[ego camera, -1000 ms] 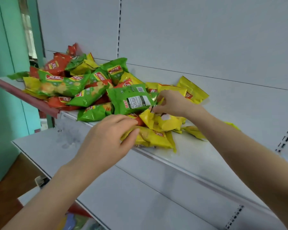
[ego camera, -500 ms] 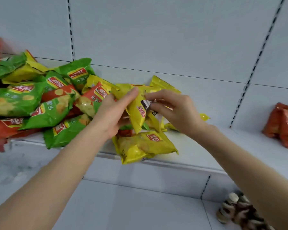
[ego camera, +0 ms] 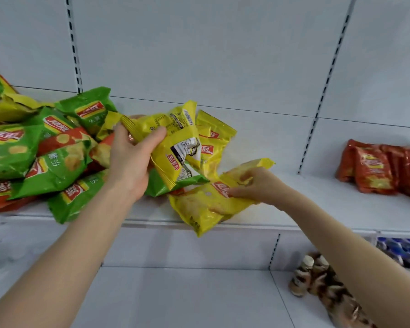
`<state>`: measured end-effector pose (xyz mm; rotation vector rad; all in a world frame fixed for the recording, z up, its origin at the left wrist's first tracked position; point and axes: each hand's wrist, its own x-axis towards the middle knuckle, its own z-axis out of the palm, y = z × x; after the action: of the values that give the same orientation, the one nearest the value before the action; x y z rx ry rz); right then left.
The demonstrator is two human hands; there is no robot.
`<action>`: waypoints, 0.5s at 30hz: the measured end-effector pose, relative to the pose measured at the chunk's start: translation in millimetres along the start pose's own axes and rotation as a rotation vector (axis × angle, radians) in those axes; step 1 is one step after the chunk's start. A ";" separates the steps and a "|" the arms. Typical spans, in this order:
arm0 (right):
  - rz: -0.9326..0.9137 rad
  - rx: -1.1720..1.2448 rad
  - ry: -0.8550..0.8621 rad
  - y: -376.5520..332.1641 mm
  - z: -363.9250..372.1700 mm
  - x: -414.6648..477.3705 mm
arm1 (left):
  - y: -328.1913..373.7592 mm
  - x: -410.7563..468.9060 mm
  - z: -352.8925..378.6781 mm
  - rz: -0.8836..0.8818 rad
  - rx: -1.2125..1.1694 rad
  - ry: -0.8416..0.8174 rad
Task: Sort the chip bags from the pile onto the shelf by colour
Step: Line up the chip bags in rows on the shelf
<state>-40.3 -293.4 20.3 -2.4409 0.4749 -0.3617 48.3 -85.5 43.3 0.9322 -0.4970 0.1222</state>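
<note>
Chip bags (ego camera: 55, 166) in green, yellow and red lie heaped at the left end of the white shelf (ego camera: 305, 209), tumbled at every angle, a few hanging over its front lip. Just right of the heap, the left hand (ego camera: 130, 162) is lifted clear of the shelf, thumb and fingers curled round a clutch of yellow bags (ego camera: 175, 143). These show their printed backs and fan apart, one end pointing up and to the right, another corner pointing down at the shelf. Further yellow packs (ego camera: 213, 140) lie behind them, towards the back panel.

Next along, a single flat bag (ego camera: 199, 207), also yellow, lies face up at the front. Its long axis runs on a diagonal from lower left to upper right, and the lower-left end pokes out past the lip. The right hand (ego camera: 253, 185) grips its upper-right half, thumb on top and fingers curled at the edge.

Well apart, at the far right, red bags (ego camera: 374, 171) sit grouped together. Brown bottles (ego camera: 317, 278) lie on the level beneath.
</note>
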 end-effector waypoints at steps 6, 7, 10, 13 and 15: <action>-0.075 0.113 0.318 14.5 -79.5 1.0 | -22.8 -1.5 15.6 0.020 0.090 -0.036; -0.124 0.122 0.353 15.3 -90.9 -1.6 | -26.4 -1.7 19.2 0.022 0.103 -0.039; -0.233 0.240 0.308 16.6 -117.2 -8.8 | -32.6 -1.3 32.1 0.059 0.143 -0.030; -0.333 0.368 0.204 10.4 -118.7 -8.0 | -41.2 -3.2 47.5 0.009 0.123 -0.040; -0.389 0.331 0.228 0.9 -107.8 -1.4 | -45.1 -7.4 58.4 -0.060 0.057 -0.068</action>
<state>-81.1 -349.7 102.7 -2.1646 0.0202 -0.8200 35.0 -158.0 35.4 1.0082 -0.5306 0.0506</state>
